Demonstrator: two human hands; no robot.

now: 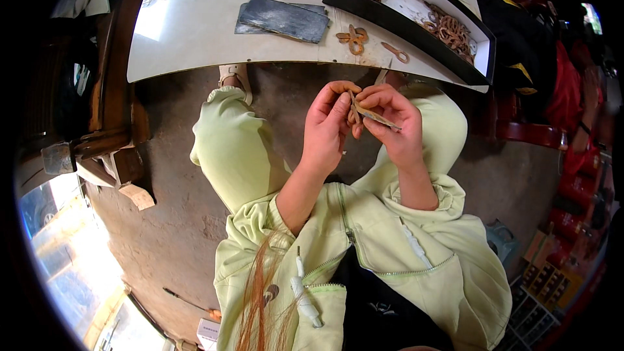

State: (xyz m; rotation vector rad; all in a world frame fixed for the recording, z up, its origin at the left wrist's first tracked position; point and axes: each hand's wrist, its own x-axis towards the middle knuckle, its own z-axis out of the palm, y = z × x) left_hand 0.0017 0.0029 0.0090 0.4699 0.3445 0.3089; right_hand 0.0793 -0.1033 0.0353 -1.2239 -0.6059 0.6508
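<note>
The white table [195, 45] curves across my remote view, dark grey slabs [288, 19] overlapping on it, and short of its edge the left hand [327, 117] pinches a brown piece [353, 114] between thumb and fingers. Farther right, the right hand [398, 114] pinches a thin flat strip [381, 119] close against that piece, which sits between both hands above the floor [175, 208]; I judge that a loose pinch could drop it, being held clear of the table, and a slip could scrape bare skin
</note>
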